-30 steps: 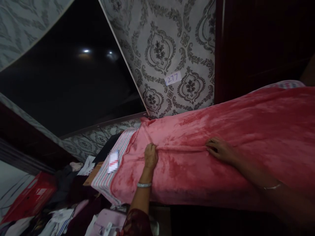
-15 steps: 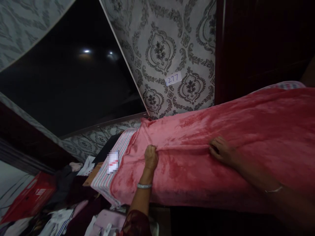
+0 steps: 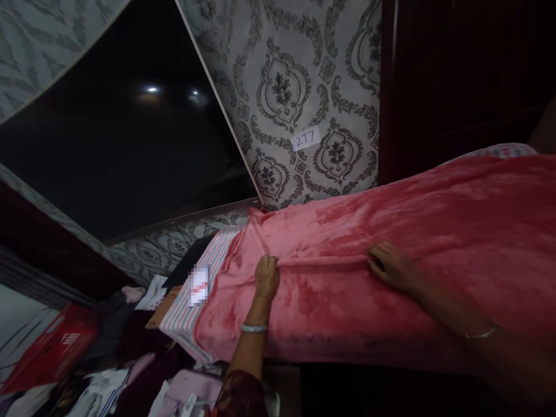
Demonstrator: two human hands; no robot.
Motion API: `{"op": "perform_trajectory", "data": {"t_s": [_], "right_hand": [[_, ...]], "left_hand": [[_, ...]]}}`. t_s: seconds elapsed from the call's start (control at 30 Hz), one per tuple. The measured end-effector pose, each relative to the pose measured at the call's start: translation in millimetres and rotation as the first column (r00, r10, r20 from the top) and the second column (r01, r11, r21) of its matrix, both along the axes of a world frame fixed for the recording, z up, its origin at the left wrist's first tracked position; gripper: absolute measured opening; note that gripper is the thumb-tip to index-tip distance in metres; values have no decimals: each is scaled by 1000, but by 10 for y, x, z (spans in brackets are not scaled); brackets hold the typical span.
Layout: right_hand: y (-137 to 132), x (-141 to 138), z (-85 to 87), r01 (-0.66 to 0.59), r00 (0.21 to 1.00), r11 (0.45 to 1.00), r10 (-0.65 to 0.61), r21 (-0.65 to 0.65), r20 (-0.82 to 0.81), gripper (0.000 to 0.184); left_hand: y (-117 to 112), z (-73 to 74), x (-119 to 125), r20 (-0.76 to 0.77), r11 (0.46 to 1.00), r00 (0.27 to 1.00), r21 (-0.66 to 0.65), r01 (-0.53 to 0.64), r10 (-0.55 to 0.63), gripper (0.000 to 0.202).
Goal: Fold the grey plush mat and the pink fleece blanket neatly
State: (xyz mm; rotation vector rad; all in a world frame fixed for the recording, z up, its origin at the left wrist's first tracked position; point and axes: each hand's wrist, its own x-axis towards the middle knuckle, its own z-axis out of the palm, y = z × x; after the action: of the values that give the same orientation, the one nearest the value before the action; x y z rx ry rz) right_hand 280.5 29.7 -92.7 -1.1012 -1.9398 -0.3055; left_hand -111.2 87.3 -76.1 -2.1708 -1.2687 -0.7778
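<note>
A plush pink-red blanket (image 3: 321,307) covers a long raised surface, with a striped cloth (image 3: 186,315) showing beneath its left end. My left hand (image 3: 266,278) is closed on a pinch of the blanket left of centre; a pale bangle circles that wrist. Farther right, my right hand (image 3: 393,266) has its fingers curled closed on the same blanket. Between the two hands a straight raised fold runs through the fabric. A small card (image 3: 199,285), blurred out, lies on the striped cloth.
Behind stand a large dark television (image 3: 130,127) and a patterned wall (image 3: 282,87) bearing a paper label (image 3: 306,139) marked 277. At lower left are a red basket (image 3: 54,347), heaped clothes (image 3: 102,394) and a pink case (image 3: 193,388). A dark wooden panel (image 3: 456,75) rises at right.
Hardly anything differs. My right hand has shifted very slightly left; both hands keep their hold on the blanket's fold.
</note>
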Motion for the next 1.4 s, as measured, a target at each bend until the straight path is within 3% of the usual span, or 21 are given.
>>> {"op": "perform_trajectory", "data": {"t_s": [0.37, 0.5, 0.67, 0.9, 1.23, 1.33, 1.4], "right_hand": [[10, 8, -31, -50, 998, 991, 55, -127, 37, 11], [33, 12, -52, -45, 998, 997, 48, -65, 43, 25], [-5, 9, -31, 35, 999, 998, -34, 60, -12, 21], [-13, 7, -35, 33, 999, 999, -32, -40, 15, 17], [-20, 19, -17, 11, 999, 997, -8, -71, 42, 16], [-20, -50, 21, 21, 996, 996, -13, -83, 90, 7], [3, -163, 55, 30, 989, 997, -19, -73, 146, 15]], "left_hand": [[33, -9, -14, 42, 998, 997, 16, 64, -65, 22], [40, -26, -19, 41, 995, 995, 38, 91, -93, 22], [11, -21, -8, 10, 998, 998, 25, 66, -66, 25], [8, 1, -10, -48, 998, 999, -61, 15, -18, 27], [12, -13, -21, -76, 997, 997, -76, 15, -21, 24], [8, -4, -25, -70, 997, 997, -71, 39, -44, 23], [8, 3, -23, -64, 996, 997, -76, 41, -46, 24]]}}
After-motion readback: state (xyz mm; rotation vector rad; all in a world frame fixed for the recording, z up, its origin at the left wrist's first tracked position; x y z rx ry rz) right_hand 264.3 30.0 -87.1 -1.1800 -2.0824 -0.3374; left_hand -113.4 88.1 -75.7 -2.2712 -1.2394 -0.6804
